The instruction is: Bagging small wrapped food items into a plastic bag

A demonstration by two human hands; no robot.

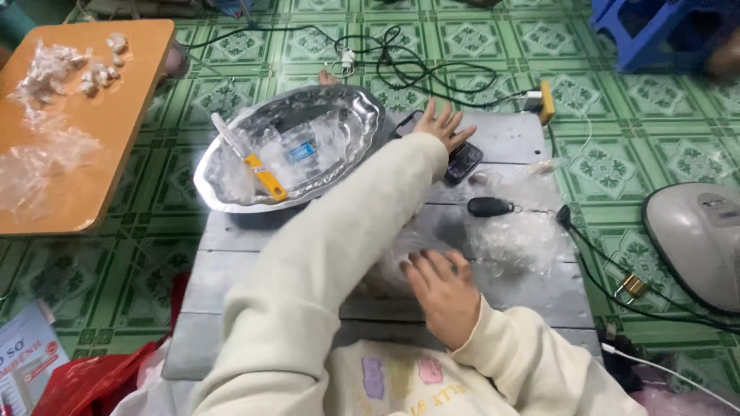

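My left hand reaches far across the grey low table, fingers spread, and rests on a dark phone. My right hand lies flat near my body on a clear plastic bag holding something pale. It presses on the bag rather than gripping it. A black key fob and a crumpled clear bag lie between the two hands. Left of my arm sits an oval silver tray with a yellow-handled knife and plastic wrappers in it.
An orange wooden board at the left carries plastic wraps and small white pieces. Black cables and a yellow power strip lie on the green tiled floor behind. A grey appliance, a brass padlock, a blue stool and a red bag surround the table.
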